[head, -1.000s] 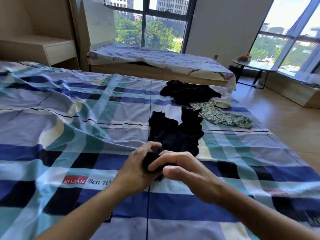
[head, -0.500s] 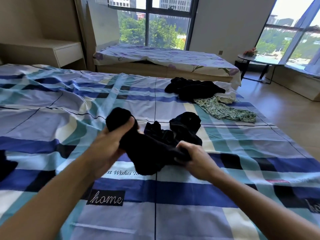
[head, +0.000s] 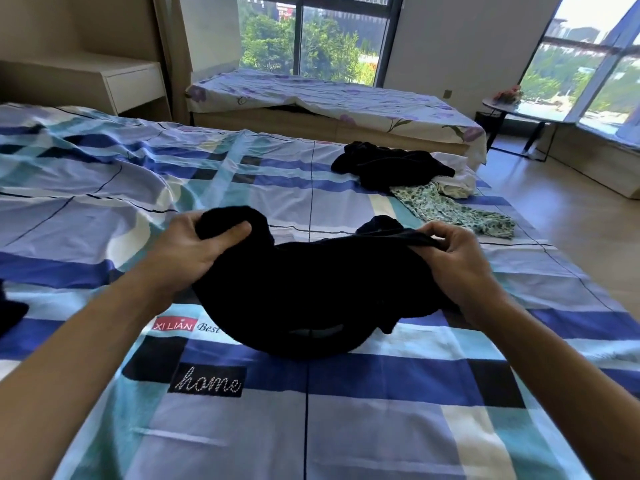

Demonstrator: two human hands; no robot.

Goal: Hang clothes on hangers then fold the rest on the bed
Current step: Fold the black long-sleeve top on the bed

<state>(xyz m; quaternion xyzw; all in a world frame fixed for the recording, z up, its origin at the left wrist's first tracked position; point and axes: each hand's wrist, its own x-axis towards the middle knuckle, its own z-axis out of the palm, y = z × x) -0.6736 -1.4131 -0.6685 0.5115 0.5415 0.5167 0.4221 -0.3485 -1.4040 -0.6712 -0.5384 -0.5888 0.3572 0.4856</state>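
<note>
A black garment (head: 311, 289) is stretched between my two hands just above the plaid bed (head: 311, 410). My left hand (head: 194, 251) grips its bunched left end, thumb over the cloth. My right hand (head: 457, 265) pinches its right edge with the fingertips. The garment's middle sags down and touches the sheet. Farther back on the bed lie another black garment (head: 391, 164), a green floral piece (head: 453, 209) and a white piece (head: 457, 185) in a loose pile.
A dark cloth (head: 10, 313) peeks in at the bed's left edge. Beyond the bed stands a low platform with a floral sheet (head: 329, 98), a bedside shelf (head: 131, 84) at the left, and a small round table (head: 512, 105) by the right window. Wooden floor runs along the right.
My hands have moved apart, spreading the black garment wide; one second ago it was bunched between them. It has been lifted off the sheet and drawn nearer to me.
</note>
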